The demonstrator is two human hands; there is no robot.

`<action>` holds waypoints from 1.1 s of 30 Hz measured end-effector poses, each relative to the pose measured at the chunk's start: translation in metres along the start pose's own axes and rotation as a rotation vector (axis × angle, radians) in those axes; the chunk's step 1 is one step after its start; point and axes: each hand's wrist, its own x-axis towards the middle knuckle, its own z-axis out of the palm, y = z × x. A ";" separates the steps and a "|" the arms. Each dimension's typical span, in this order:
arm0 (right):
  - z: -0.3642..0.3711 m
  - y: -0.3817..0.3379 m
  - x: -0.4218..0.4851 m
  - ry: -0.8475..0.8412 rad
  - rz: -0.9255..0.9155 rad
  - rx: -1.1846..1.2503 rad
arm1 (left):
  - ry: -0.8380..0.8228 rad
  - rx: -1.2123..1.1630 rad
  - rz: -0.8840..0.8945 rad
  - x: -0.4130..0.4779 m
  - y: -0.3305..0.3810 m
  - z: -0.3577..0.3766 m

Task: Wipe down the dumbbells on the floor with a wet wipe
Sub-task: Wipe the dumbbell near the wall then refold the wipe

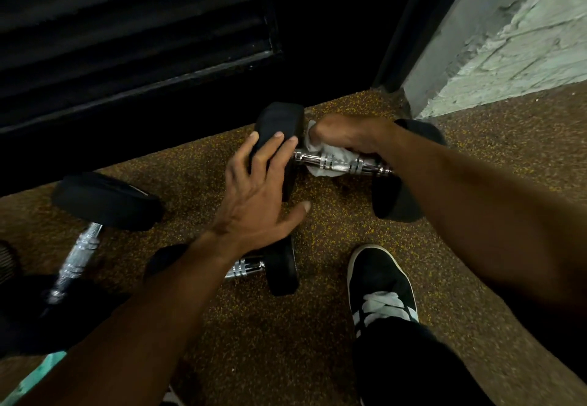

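Observation:
Three black-headed dumbbells with chrome handles lie on the speckled floor. The far dumbbell (pixel 368 165) lies crosswise in the middle. My right hand (pixel 346 133) presses a white wet wipe (pixel 333 159) around its handle, close to the left head. My left hand (pixel 259 195) rests with spread fingers on that left head (pixel 278 126), steadying it. A second dumbbell (pixel 279 267) lies nearer, partly hidden under my left forearm. A third dumbbell (pixel 82 246) lies at the left, angled toward me.
A dark louvred panel (pixel 127 40) and black frame stand just behind the dumbbells. A pale brick wall (pixel 508 40) rises at the back right. My black shoe with white laces (pixel 379 288) stands on the floor near the right head.

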 end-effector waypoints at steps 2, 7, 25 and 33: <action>0.006 -0.004 -0.004 0.013 -0.055 -0.069 | 0.062 0.014 -0.015 0.008 -0.003 -0.011; 0.074 0.011 -0.017 0.352 -0.231 -0.694 | -0.048 0.090 0.128 0.028 -0.007 -0.026; 0.107 0.031 -0.045 0.380 0.001 -0.505 | -0.077 0.084 0.093 -0.030 0.002 0.003; 0.143 0.031 -0.060 0.475 -0.118 -0.471 | -0.056 0.068 0.102 -0.034 0.003 0.006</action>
